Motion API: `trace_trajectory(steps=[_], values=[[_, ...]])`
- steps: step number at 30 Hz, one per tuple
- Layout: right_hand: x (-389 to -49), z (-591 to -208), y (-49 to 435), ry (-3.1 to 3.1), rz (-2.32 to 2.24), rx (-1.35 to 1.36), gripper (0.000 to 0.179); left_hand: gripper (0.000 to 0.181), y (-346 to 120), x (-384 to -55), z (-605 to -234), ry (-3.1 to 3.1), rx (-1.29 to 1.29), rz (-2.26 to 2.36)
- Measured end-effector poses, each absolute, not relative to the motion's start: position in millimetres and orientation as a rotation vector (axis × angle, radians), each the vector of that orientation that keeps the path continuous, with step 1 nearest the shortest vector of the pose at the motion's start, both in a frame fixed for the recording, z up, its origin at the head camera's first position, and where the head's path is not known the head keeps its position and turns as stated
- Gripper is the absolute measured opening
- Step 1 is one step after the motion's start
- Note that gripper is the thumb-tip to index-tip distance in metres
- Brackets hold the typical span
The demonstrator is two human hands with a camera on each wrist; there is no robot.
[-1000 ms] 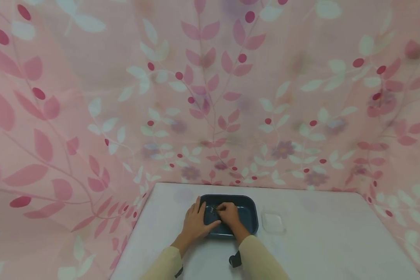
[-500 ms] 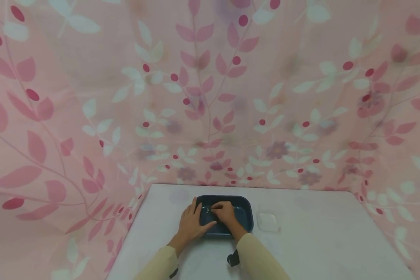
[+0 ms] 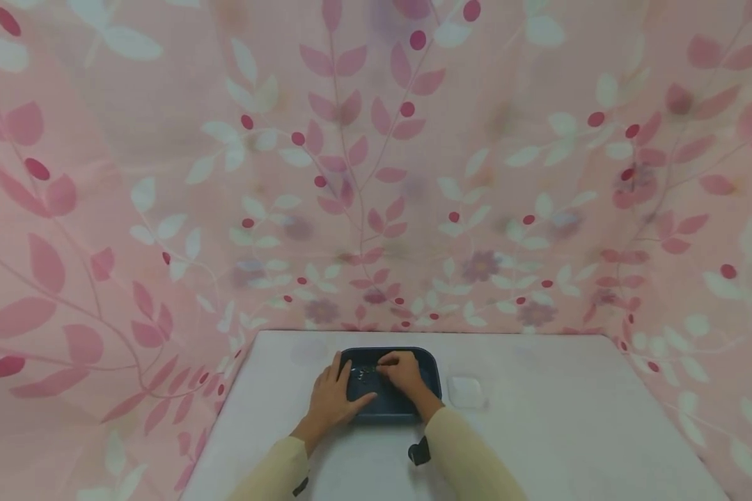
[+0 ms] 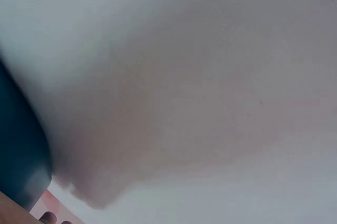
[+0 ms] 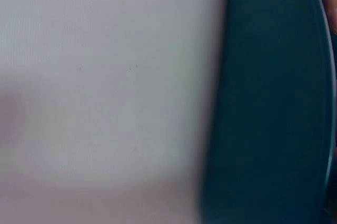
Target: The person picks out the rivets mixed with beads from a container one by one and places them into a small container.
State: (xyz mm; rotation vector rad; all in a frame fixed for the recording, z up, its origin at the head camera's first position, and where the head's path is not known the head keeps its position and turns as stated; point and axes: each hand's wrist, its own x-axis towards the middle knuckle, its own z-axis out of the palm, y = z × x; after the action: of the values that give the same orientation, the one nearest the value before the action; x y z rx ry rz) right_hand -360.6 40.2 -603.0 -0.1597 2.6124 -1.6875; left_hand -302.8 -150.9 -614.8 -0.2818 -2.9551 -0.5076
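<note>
A dark blue rectangular tray (image 3: 390, 419) stands on the white table. My left hand (image 3: 331, 396) lies at its left side, fingers spread over the rim and thumb stretched along the front. Inside the tray, my right hand (image 3: 406, 377) has its fingers bent, thumb and fingertips close together above the tray floor. Just left of those fingertips lie several tiny shiny pieces (image 3: 363, 374). Whether a piece is between the fingertips I cannot tell. The tray's outer wall (image 4: 21, 145) edges the left wrist view, and its side (image 5: 268, 103) fills the right of the right wrist view.
A small clear plastic container (image 3: 466, 392) sits just right of the tray. Pink floral cloth (image 3: 376, 209) hangs behind and along both sides of the white table (image 3: 570, 417). A black device (image 3: 419, 452) is worn at the right wrist.
The head view has turned slightly, so everything shifts left in it. My right fingertips have drawn a little away from the tiny pieces, toward the back right. My left hand keeps its place.
</note>
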Motion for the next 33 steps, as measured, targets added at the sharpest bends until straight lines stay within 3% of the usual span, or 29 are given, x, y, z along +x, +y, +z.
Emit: trace_trajectory(steps=[12, 33], values=[[-346, -606, 55, 2.670, -1.626, -0.124, 0.005, 0.102, -148, -288, -624, -2.942, -0.309, -0.544], [-354, -604, 59, 2.691, -1.643, -0.161, 0.004, 0.107, -152, -296, -621, -2.927, -0.291, -0.483]])
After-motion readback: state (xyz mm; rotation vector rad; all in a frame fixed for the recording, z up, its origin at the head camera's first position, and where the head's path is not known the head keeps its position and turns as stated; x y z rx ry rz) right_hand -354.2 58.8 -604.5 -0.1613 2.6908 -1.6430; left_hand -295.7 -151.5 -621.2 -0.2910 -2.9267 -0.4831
